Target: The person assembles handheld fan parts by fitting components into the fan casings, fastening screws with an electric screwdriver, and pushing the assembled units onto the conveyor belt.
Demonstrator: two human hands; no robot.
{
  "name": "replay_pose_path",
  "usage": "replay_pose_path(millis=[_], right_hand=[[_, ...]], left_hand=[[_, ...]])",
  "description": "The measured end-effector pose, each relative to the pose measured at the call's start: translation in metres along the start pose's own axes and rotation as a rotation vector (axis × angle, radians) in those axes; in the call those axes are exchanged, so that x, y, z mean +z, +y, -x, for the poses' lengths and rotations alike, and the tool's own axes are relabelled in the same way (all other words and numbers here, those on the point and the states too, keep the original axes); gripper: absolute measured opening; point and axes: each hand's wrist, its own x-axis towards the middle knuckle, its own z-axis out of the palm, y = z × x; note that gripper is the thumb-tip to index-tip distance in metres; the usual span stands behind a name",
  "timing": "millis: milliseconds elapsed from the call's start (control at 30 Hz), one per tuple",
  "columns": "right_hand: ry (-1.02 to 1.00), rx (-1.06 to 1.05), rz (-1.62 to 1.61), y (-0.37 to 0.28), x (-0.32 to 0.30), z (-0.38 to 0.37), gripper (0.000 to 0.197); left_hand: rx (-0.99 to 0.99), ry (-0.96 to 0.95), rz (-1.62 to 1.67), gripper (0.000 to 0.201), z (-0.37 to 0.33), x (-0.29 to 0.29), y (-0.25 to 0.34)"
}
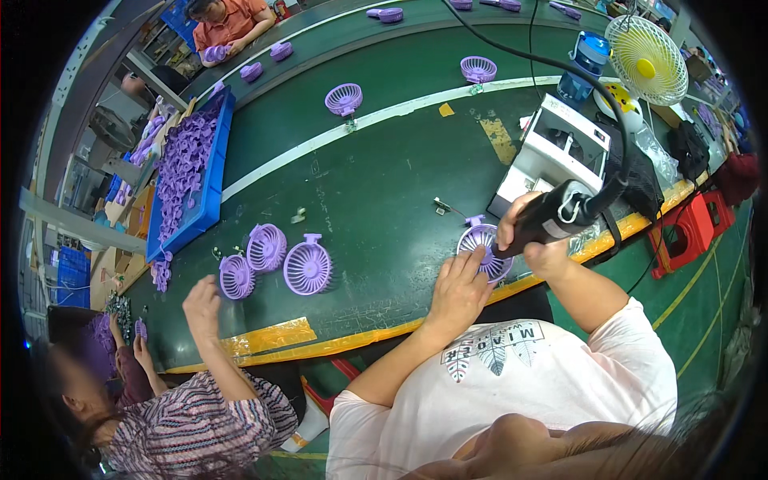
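On the green work surface right in front of me lies a round purple fan housing [477,237] with a slatted grille. My left hand [464,286] rests on its near left side, fingers over the rim, holding it down. My right hand [549,258] is closed around a black electric screwdriver [544,220], tilted with its front end over the fan housing; the tip is hidden. A small circuit board [440,206] on a thin wire lies just beyond the housing. To the left sit several loose purple housings, among them a larger one [308,268].
A white machine [554,152] stands at the right, near a blue water bottle [584,64] and a yellow fan [646,60]. The screwdriver's black cable [552,58] arches overhead. A blue bin [210,210] of purple parts stands left. A co-worker's hand [202,306] hovers near the loose housings.
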Motion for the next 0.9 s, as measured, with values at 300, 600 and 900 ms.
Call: replay_pose_path(millis=[300,600,900], right_hand=[[0.074,0.02,0.036,-0.004,-0.004,0.001,0.067],[0.18,-0.37,0.165,-0.057,-0.024,-0.023,0.065],[0.23,-0.229,0.072,-0.043,-0.015,-0.021,0.066]], left_hand=[[0.013,0.014,0.006,0.013,0.002,-0.002,0.0],[-0.07,0.038,-0.013,0.02,0.012,0.0,-0.001],[0.132,-0.078,0.097,0.021,0.008,-0.006,0.003]])
